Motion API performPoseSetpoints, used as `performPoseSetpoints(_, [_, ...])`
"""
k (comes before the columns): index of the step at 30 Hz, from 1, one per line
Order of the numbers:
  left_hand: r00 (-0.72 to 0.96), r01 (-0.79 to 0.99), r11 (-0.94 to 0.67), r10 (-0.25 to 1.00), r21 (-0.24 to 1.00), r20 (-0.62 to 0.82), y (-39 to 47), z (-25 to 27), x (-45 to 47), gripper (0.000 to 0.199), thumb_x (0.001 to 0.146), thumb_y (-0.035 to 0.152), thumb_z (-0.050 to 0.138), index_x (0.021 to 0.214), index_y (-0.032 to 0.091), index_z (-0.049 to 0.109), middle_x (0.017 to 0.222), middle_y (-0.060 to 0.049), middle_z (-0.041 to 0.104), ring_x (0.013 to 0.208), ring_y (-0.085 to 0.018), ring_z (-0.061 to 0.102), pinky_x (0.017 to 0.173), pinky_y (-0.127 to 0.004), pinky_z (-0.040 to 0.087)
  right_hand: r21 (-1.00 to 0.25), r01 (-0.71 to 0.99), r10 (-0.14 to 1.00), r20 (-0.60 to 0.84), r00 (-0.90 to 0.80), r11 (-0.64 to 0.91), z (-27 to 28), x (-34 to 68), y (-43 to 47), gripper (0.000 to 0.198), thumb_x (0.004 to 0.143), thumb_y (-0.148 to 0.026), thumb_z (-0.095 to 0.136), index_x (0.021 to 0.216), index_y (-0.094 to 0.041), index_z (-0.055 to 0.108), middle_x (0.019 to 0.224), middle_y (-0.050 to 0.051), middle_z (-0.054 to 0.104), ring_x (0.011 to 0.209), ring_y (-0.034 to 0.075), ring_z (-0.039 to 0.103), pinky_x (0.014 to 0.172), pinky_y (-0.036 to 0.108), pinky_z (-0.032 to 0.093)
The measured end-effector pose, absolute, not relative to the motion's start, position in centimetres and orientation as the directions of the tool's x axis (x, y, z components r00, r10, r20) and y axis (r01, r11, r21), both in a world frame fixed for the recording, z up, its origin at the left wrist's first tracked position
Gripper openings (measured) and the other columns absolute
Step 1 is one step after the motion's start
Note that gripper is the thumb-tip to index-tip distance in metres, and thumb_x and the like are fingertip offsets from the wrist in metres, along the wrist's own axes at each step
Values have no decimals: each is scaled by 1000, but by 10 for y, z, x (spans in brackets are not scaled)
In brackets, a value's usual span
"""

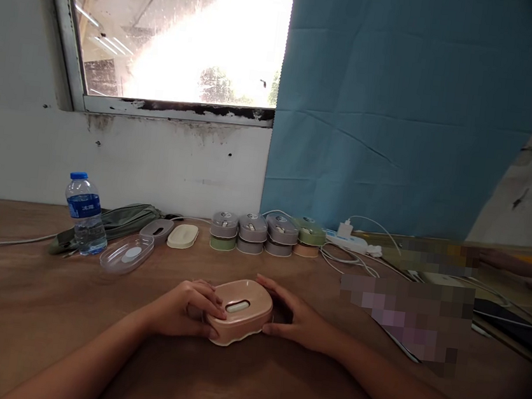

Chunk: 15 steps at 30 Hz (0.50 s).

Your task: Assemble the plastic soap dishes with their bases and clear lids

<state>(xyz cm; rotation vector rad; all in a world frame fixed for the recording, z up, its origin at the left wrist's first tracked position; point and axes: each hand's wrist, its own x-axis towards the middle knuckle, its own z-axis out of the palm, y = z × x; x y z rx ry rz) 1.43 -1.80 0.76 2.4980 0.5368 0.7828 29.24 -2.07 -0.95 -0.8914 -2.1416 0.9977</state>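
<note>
Both hands on the pink box — it sits on the near middle of the table. Left hand grips its left end, fingers curled over the lid edge; right hand cups the right side, fingers touching the rim. Farther back, a row of stacked boxes lines the wall. To the left — a clear lid, a grey lid, a cream lid, and a water bottle standing upright. White cables trail off right.
</note>
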Motion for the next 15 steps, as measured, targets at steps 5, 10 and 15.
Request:
performPoseSetpoints(5, [684,233,-753,577,615,446,-18,9,12,28,66,34,69,91,20,69,91,-8,68,87,-19,61,81,-29,45,-799,313,757,249,-604,513,-8,291,-23,95,68,-34,69,139,-26,7,142,9,26,127,23,30,105,44,24])
performPoseSetpoints(10, [599,319,-676,687,665,411,-16,14,5,28,72,38,63,87,15,69,83,-7,67,75,-17,60,66,-25,47,-781,339,759,249,-601,525,-6,289,-27,94,69,-34,68,139,-26,6,138,10,34,123,23,36,103,46,25])
performPoseSetpoints(15, [543,461,-686,720,563,432,-13,38,-22,28,74,39,59,85,15,69,79,-5,66,71,-16,59,63,-24,46,-770,382,778,225,-587,511,-8,290,-28,96,69,-32,68,139,-26,3,136,10,37,121,23,38,103,46,26])
